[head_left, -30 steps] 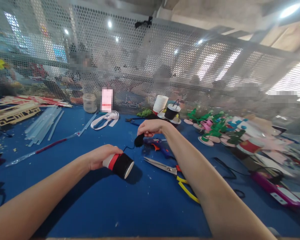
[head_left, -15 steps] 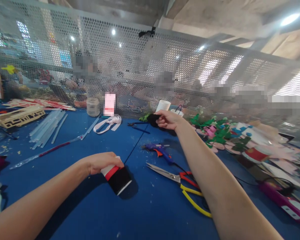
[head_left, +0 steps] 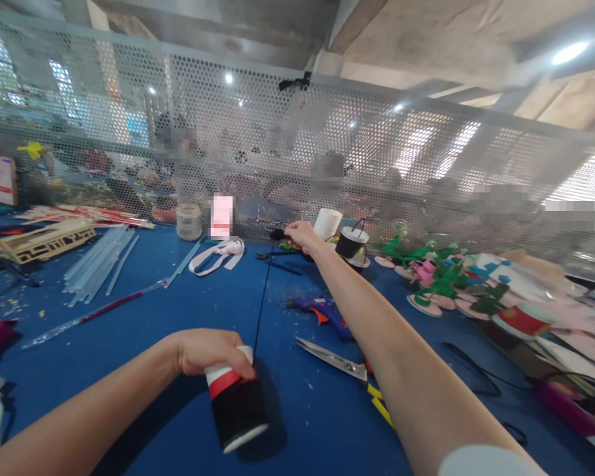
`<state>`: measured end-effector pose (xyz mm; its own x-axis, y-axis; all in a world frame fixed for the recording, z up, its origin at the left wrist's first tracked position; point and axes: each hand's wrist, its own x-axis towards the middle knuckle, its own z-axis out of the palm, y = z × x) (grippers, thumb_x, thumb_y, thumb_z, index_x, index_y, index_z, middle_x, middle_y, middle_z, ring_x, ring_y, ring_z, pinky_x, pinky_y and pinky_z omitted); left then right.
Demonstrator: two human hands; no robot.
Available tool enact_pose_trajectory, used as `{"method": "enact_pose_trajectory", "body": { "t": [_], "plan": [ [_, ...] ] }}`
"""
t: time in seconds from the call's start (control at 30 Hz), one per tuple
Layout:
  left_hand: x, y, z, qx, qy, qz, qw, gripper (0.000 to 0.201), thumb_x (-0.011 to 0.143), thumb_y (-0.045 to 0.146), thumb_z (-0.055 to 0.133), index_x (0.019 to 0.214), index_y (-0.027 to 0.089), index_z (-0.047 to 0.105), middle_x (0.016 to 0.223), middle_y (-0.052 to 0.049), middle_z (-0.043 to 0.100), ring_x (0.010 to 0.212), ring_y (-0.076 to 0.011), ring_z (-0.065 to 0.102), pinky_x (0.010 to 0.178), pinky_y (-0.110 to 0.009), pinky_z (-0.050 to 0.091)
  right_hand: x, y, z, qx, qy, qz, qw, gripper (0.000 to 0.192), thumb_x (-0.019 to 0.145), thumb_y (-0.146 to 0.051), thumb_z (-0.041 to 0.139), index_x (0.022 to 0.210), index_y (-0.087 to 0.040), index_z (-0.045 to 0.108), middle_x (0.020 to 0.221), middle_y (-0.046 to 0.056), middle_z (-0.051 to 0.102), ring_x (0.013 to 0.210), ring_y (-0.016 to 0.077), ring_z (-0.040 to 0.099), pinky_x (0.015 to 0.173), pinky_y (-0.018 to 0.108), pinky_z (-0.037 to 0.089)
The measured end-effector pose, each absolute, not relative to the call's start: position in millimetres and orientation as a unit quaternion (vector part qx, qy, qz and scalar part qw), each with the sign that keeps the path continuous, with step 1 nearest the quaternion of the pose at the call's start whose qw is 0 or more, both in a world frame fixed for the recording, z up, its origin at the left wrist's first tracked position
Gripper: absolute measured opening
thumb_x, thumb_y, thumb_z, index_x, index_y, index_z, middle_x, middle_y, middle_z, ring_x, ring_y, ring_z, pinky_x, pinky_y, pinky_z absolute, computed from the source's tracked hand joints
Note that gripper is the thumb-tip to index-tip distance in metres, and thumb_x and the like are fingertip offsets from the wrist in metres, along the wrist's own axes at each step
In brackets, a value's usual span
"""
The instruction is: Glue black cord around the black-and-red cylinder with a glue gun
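My left hand [head_left: 211, 354] is wrapped around a paper cup [head_left: 239, 410] that lies tilted above the blue table. The cup's lower part is covered in black; above that are a red band and a white part. From beside my left thumb a taut black cord [head_left: 262, 297] stretches away to my right hand [head_left: 302, 236]. Far out near the mesh screen, my right hand is closed on a dark bundle [head_left: 277, 234] at the cord's far end. Below my right arm lie a purple-blue glue gun [head_left: 322, 311] and scissors [head_left: 332, 358] with red and yellow handles, the handles partly hidden.
Behind stand white cups [head_left: 327, 223] and a black-wrapped cup [head_left: 352, 242]. At left lie glue sticks [head_left: 96, 261], a wooden frame [head_left: 42, 241] and a jar [head_left: 189, 221]. White ribbon [head_left: 218, 256] and pliers [head_left: 277, 261] are mid-table; green-and-pink craft flowers [head_left: 431, 274] stand right.
My left hand has brought the cup nearer to me and more upright. My right hand has shifted left, and the black bundle in it shows smaller, with the cord now steeper.
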<state>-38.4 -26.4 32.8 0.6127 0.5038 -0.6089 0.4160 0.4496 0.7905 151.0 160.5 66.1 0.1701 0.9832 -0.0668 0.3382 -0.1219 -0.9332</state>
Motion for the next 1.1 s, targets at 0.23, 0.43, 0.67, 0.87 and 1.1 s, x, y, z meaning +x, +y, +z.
{"method": "enact_pose_trajectory", "body": {
  "t": [0.23,0.43,0.67,0.87,1.1],
  "plan": [
    [-30.6,-28.5,34.3,0.466,0.453,0.146,0.746,0.013,0.052,0.020,0.057,0.043,0.011,0.054,0.040,0.002,0.054,0.038,-0.0071,0.047,0.041,-0.017,0.034,142.8,163.0,58.5,-0.655,-0.566,0.361,0.345,0.029,0.080,-0.027,0.045,0.106,-0.015,0.046,0.105,0.007,0.050,0.087,0.0170,0.052,0.072,0.037,0.044],
    [-24.2,-19.0,21.4,0.384,0.507,0.273,0.722,0.015,0.054,0.026,0.058,0.053,0.013,0.052,0.042,0.003,0.052,0.040,-0.0096,0.048,0.042,-0.021,0.037,166.7,120.2,49.9,-0.642,-0.649,0.290,0.288,0.028,0.080,-0.028,0.044,0.104,-0.014,0.047,0.103,0.007,0.051,0.086,0.0162,0.052,0.071,0.036,0.044],
    [-23.0,-21.0,22.0,0.409,0.496,0.269,0.717,0.015,0.055,0.026,0.058,0.058,0.012,0.052,0.046,0.003,0.052,0.042,-0.0094,0.047,0.043,-0.021,0.036,177.1,87.8,48.1,-0.613,-0.745,0.191,0.182,0.018,0.077,-0.023,0.047,0.089,-0.014,0.058,0.082,0.003,0.061,0.076,0.0144,0.057,0.067,0.024,0.043],
    [-23.1,-21.6,21.0,0.427,0.490,0.258,0.715,0.015,0.056,0.026,0.056,0.054,0.012,0.052,0.044,0.004,0.051,0.041,-0.0090,0.047,0.042,-0.020,0.035,139.3,98.2,26.2,-0.592,-0.792,0.135,0.061,0.026,0.081,-0.027,0.043,0.104,-0.017,0.048,0.106,0.007,0.050,0.088,0.0161,0.051,0.073,0.036,0.044],
    [-23.2,-22.7,23.1,0.418,0.499,0.263,0.712,0.015,0.056,0.025,0.057,0.051,0.013,0.050,0.042,0.003,0.050,0.040,-0.0090,0.047,0.042,-0.020,0.034,136.3,126.6,46.7,-0.569,-0.815,0.076,0.079,0.026,0.080,-0.026,0.044,0.105,-0.017,0.048,0.109,0.007,0.049,0.093,0.0179,0.049,0.077,0.037,0.041]
  ]
}}
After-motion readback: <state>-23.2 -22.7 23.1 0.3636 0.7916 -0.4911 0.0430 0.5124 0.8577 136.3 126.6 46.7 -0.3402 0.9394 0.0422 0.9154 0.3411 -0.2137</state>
